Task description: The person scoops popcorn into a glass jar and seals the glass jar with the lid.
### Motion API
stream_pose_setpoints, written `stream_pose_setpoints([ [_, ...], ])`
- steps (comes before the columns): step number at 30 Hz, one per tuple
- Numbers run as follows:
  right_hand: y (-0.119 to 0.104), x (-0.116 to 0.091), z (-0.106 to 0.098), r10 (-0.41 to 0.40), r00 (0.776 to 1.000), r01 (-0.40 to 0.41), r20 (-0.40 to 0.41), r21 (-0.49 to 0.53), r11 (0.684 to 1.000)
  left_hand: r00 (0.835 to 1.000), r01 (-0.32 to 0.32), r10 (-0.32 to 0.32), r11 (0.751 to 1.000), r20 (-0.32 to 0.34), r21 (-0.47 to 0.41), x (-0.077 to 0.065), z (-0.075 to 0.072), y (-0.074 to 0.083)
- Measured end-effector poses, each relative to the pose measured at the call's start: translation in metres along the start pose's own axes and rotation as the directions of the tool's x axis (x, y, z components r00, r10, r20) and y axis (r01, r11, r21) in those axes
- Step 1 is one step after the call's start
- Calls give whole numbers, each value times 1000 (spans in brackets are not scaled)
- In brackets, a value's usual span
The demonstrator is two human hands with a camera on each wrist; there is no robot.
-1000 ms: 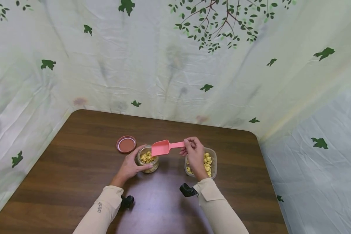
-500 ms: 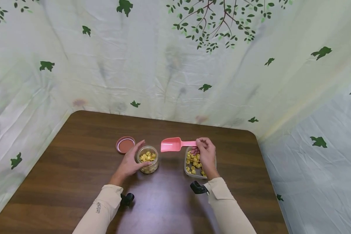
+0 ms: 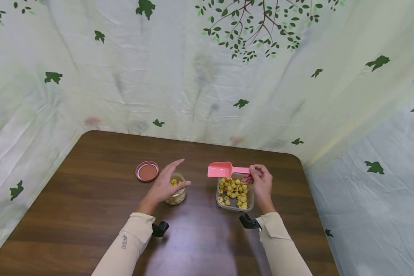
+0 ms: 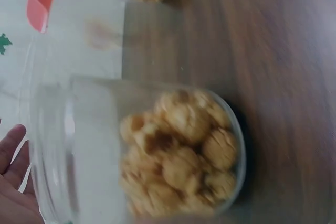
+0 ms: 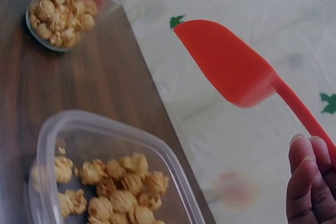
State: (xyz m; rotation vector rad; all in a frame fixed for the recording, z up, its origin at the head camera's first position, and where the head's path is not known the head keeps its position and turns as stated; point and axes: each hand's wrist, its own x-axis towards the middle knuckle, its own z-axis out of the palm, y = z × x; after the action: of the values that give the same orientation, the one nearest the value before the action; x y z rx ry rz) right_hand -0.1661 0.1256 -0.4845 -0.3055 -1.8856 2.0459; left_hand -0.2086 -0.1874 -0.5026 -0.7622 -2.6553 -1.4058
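Observation:
A pink scoop [image 3: 221, 169] hangs level above the far edge of a clear plastic container [image 3: 232, 209]; its bowl looks bare in the right wrist view. My right hand [image 3: 262, 184] pinches the scoop's handle between thumb and fingers. Caramel popcorn [image 3: 236, 189] lies in that container, with part of the bottom showing. To the left stands a clear jar [image 3: 176, 199], upright, with popcorn [image 4: 178, 156] in its lower part. My left hand [image 3: 163, 186] hovers over the jar's left side with fingers straight and thumb spread, partly hiding its mouth.
A red-brown jar lid [image 3: 147, 171] lies on the brown wooden table [image 3: 107, 184], behind and left of the jar. A pale curtain with leaf prints [image 3: 179, 76] hangs behind the table and along its sides. Black wrist cameras sit on both sleeves.
The right hand has carried the scoop rightward, from over the jar to over the container. The left hand has loosened from round the jar and risen, its fingers straightening.

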Motion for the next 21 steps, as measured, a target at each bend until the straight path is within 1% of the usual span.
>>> stream_pose_setpoints([
  [4, -1, 2, -9, -7, 1000, 7, -30, 2, 1000, 1000, 0, 0, 1000, 8, -15, 6, 5, 10],
  [6, -1, 4, -14, -6, 999, 6, -47, 0, 1000, 1000, -11, 11, 1000, 9, -20, 9, 9, 15],
  [12, -1, 7, -32, -3, 994, -2, -109, -49, 999, 998, -47, 50, 995, 36, -83, 18, 27, 31],
  [14, -1, 7, -38, 2, 992, -11, -125, -66, 998, 997, -55, 59, 994, 47, -91, 21, 34, 35],
  [21, 0, 8, -52, -13, 986, -4, -168, -99, 995, 994, -68, 77, 992, 74, -111, 27, 56, 42],
])
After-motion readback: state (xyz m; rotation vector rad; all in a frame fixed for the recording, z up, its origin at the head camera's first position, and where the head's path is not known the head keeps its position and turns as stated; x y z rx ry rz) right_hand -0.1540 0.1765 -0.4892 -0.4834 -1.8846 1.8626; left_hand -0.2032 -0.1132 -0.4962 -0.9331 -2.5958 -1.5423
